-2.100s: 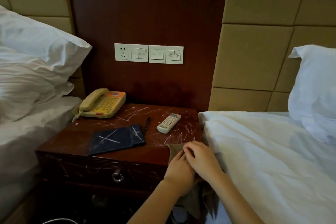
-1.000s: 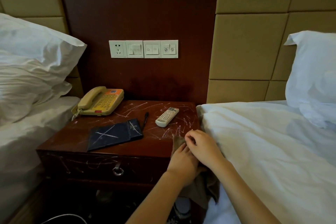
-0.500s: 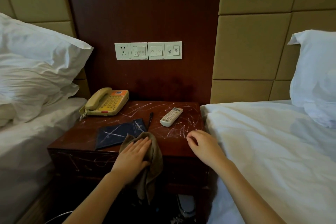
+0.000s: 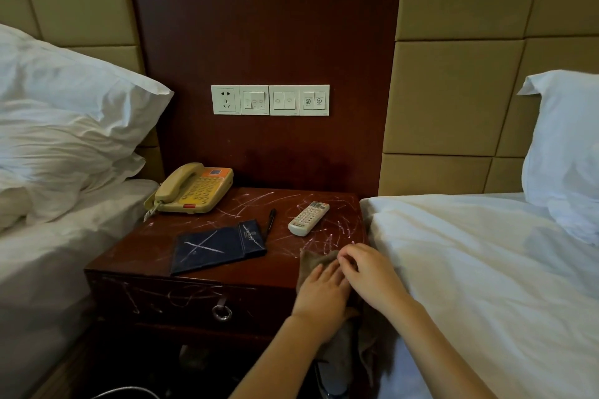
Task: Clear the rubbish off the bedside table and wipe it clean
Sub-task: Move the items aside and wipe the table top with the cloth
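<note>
The dark wooden bedside table (image 4: 146, 246) is covered in white scribble marks on its top and drawer front. A brown cloth (image 4: 311, 262) lies on its front right corner and hangs down over the edge. My left hand (image 4: 321, 296) presses flat on the cloth with straight fingers. My right hand (image 4: 368, 272) rests just right of it at the corner. Its fingers are loosely curled and the fingertips touch the cloth's top edge beside my left fingers.
On the table are a beige telephone (image 4: 194, 193) at the back left, a dark blue folder (image 4: 217, 248) with a white cross, a black pen (image 4: 271, 219) and a white remote (image 4: 308, 218). White beds flank it. A ring pull (image 4: 222, 312) hangs on the drawer.
Half a second ago my left hand had slid the cloth left to the front middle of the table. It is now back at the front right corner beside my right hand, which stayed put.
</note>
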